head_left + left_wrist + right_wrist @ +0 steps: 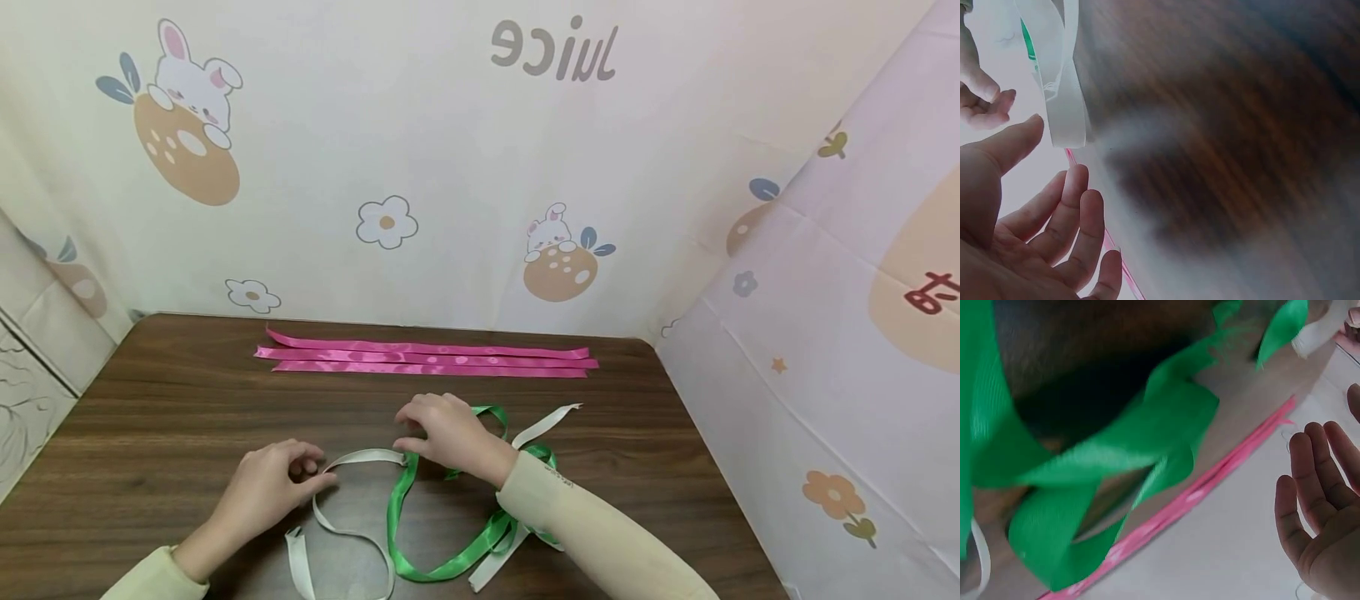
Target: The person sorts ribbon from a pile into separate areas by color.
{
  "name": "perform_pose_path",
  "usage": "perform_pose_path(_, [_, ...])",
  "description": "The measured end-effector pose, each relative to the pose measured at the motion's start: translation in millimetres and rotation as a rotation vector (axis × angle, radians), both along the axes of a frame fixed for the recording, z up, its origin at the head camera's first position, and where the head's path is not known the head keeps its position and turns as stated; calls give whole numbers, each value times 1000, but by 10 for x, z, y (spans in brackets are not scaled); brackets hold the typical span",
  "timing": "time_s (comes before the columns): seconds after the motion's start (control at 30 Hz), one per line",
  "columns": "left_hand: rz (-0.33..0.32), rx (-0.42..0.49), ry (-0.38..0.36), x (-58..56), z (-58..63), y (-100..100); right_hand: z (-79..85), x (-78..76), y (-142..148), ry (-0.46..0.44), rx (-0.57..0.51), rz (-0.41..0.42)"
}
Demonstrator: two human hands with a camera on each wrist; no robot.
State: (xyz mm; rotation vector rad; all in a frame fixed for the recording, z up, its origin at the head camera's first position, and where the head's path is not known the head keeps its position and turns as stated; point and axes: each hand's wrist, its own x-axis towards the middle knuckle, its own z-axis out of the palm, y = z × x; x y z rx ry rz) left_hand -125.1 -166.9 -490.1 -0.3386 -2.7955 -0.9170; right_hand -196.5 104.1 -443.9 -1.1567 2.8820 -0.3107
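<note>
A green satin ribbon point(450, 568) lies in a wide loop on the table, with more loops bunched under my right forearm. A white ribbon point(367, 456) curves to its left. My left hand point(266, 487) hovers at the white ribbon's left bend, fingers loosely bent, thumb apart from them. In the left wrist view the white ribbon point(1063, 81) hangs past the thumb tip, with nothing between the fingers. My right hand point(446, 429) is over the top of the green loop, close to the white ribbon's end. In the right wrist view its fingers point(1310, 481) are spread, clear of the green ribbon point(1116, 450).
Three pink ribbons point(435, 360) lie side by side along the back of the brown wooden table point(165, 400). White ribbon tails point(547, 425) stick out of the green bunch at the right. A printed cloth point(450, 150) hangs behind the table and along its right side.
</note>
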Motion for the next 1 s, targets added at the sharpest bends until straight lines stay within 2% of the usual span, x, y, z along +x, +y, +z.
perform_pose_path(0.23, [-11,-22,-26,-2,-26,11,-121,41,-73,-20,43,12])
perform_pose_path(0.57, [-37,-54,-24,-12,-71,19,-294,36,-155,-15,132,18])
perform_pose_path(0.83, [-40,-79,15,-9,-83,33,-309,24,-146,28,83,41])
perform_pose_path(1.0, [-43,-90,73,-14,-54,30,-231,6,-97,46,21,41])
